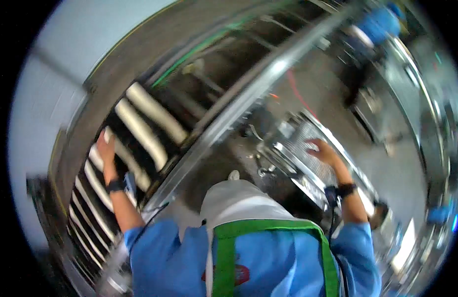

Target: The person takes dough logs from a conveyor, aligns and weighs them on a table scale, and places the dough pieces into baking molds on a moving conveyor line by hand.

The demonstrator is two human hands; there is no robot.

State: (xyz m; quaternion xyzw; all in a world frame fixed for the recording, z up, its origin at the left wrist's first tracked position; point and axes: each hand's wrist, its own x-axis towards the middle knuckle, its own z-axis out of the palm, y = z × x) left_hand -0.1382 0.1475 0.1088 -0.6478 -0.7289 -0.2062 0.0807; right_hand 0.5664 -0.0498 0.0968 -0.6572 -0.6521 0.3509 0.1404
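Observation:
Long pale strips that look like dough lie side by side across a black slatted conveyor (177,148) at my left. My left hand (106,148) is at the far end of one dough strip (127,157), its fingers closed around the tip; blur softens the detail. Beside it, toward the upper right, lie two more strips, a pale one (142,129) and another (157,113). On my other side, my right hand (324,151) is held above a perforated metal surface (308,156), fingers curved and apart with nothing in them.
A metal rail (239,114) edges the conveyor between it and my body. Metal machine parts (268,153) stand in front of me. A person in blue (377,27) is at the upper right. Steel equipment (407,99) lines the right side.

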